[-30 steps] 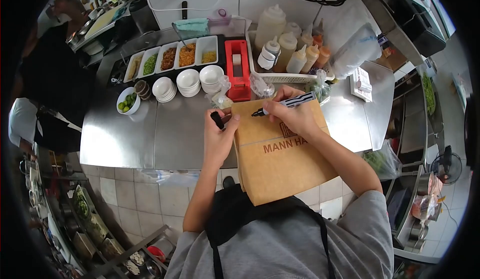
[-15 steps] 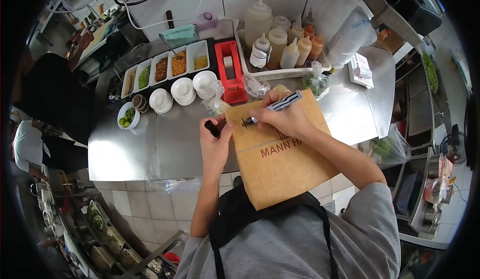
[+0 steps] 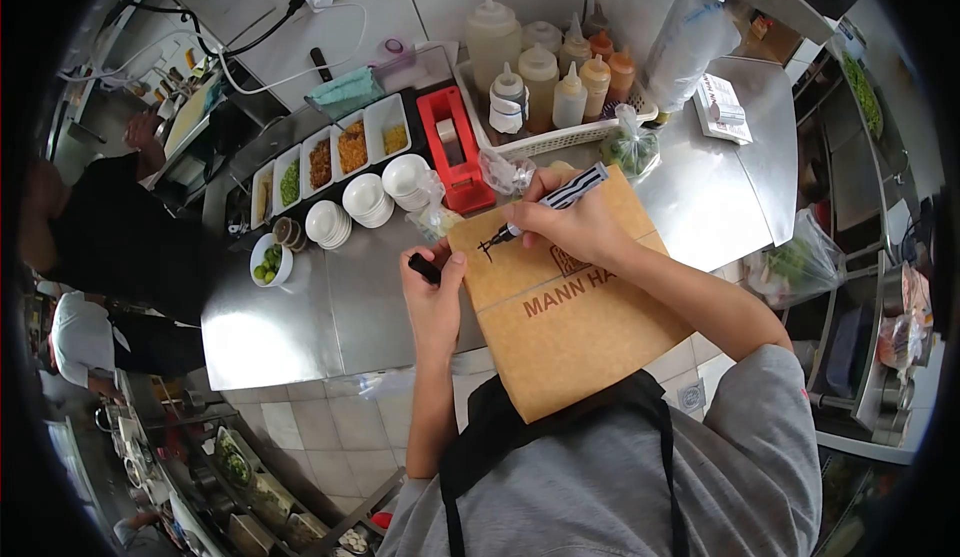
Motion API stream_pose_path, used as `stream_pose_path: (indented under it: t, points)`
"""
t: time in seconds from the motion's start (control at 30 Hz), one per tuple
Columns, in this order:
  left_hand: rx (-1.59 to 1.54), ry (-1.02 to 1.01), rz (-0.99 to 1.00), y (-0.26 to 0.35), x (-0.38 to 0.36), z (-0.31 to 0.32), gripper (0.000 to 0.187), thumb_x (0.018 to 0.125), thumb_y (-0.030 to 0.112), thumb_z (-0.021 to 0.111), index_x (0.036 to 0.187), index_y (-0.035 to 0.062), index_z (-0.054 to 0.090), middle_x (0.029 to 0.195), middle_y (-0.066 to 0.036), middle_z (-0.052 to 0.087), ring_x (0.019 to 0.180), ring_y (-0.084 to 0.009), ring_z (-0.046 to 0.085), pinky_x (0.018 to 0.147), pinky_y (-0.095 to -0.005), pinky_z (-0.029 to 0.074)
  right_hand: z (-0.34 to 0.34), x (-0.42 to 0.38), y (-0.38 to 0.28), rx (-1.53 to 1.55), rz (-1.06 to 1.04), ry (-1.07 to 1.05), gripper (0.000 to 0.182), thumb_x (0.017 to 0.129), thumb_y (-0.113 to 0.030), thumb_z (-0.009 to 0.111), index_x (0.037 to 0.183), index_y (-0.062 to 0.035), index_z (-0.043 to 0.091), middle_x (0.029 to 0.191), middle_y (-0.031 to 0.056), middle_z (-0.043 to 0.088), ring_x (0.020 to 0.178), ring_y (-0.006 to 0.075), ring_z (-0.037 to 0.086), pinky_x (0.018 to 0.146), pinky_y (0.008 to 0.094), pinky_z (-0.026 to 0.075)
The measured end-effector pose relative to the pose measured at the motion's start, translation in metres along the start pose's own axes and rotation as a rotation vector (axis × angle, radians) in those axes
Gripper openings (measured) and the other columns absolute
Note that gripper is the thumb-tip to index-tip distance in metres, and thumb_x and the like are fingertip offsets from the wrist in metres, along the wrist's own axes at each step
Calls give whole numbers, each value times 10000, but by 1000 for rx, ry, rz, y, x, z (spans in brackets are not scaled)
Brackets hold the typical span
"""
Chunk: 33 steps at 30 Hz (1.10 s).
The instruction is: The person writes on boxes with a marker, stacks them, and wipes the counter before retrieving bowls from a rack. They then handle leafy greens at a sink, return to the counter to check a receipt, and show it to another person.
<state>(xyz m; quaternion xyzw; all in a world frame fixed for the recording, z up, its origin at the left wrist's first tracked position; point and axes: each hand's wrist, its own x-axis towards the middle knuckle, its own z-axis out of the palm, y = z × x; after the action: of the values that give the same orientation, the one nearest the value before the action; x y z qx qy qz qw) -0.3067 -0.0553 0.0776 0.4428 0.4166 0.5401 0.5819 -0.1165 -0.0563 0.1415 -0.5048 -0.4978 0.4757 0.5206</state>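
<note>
A brown paper bag (image 3: pixel 560 357) with printed dark lettering is tilted against my apron, its far part over the steel table's front edge. My right hand (image 3: pixel 575 219) grips a black-and-white marker (image 3: pixel 575 185), its tip on the paper beside dark handwritten strokes (image 3: pixel 487 250). My left hand (image 3: pixel 435 292) holds the bag's left edge with the thumb on top. A black marker cap (image 3: pixel 424 268) is also pinched in that hand. Part of the bag's print lies hidden under my right forearm.
On the steel table (image 3: pixel 270 327) stand white bowls (image 3: pixel 368 200), a lime bowl (image 3: pixel 268 262), topping trays (image 3: pixel 352 147), a red tape dispenser (image 3: pixel 455 147) and a basket (image 3: pixel 560 137) of squeeze bottles. Small plastic bags (image 3: pixel 632 147) lie behind the paper bag. Another person (image 3: pixel 125 227) stands at left.
More dark strokes show on the paper bag, and the marker tip has shifted slightly. The camera view has turned a little. Both hands keep their holds.
</note>
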Motion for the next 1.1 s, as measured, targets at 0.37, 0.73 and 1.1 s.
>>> stream_pose_path:
  t: [0.37,0.73,1.1]
  points:
    - [9,3,55,-11,2,-5,226,853,83,583,954,96,382,990,-74,531,848,-118,501,735,-244,424,-5,-1,-13,-50,-63,-65,231,757,-173,686,649,-25,545,572,23,590,515,54,537,475,202,401]
    - [18,15,53,-9,0,0,223,855,77,576,960,92,379,1008,-90,527,861,-127,500,755,-246,423,-11,-6,-2,-191,1,-79,255,771,-206,681,663,-21,542,594,21,604,509,48,535,455,210,399]
    - [-12,25,43,-12,0,-1,229,854,66,573,948,85,366,1043,-117,531,899,-153,514,796,-265,429,-12,1,10,-29,1,1,252,759,-177,661,643,-17,507,577,29,577,502,56,545,445,210,413]
